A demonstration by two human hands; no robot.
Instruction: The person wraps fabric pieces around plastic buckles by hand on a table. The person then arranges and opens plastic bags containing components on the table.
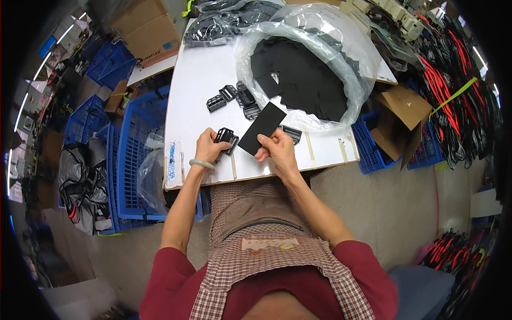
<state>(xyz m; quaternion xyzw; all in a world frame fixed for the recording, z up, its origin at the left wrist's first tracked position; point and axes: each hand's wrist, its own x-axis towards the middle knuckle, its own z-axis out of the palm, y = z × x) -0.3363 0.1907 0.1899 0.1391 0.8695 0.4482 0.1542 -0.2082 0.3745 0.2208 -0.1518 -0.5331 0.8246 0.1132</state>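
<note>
From my remote seat, head view only. Landmark: the white table [197,80].

Left hand [207,148] sits at the near edge of the table, fingers closed around a black plastic buckle [227,138]. A pale green bangle [202,164] rings that wrist.

Right hand [276,149] is just beside the left, also at the near edge. Thumb and fingers pinch the lower corner of a flat black rectangular strip [262,128], which tilts up and away toward the table's middle. The strip's lower end lies close beside the buckle; I cannot tell whether they touch.

Another black buckle [292,133] lies on the table just beyond the right hand, partly hidden by the strip.

Farther in, near the table's centre, I count about 4 loose black buckles [234,98] in a small cluster; exact number is hard to fix.

On the far right half of the table, a large clear plastic bag [314,58] stands open, rim rolled down, with a stack of black flat pieces [298,80] inside. At the far edge, more clear bags of black parts [224,24].

Left of the table, on the floor, blue plastic crates [130,154]. Right of the table, an open cardboard box [402,114] leans on another blue crate.

The person wears a checked apron [256,240] over a red top.
</note>
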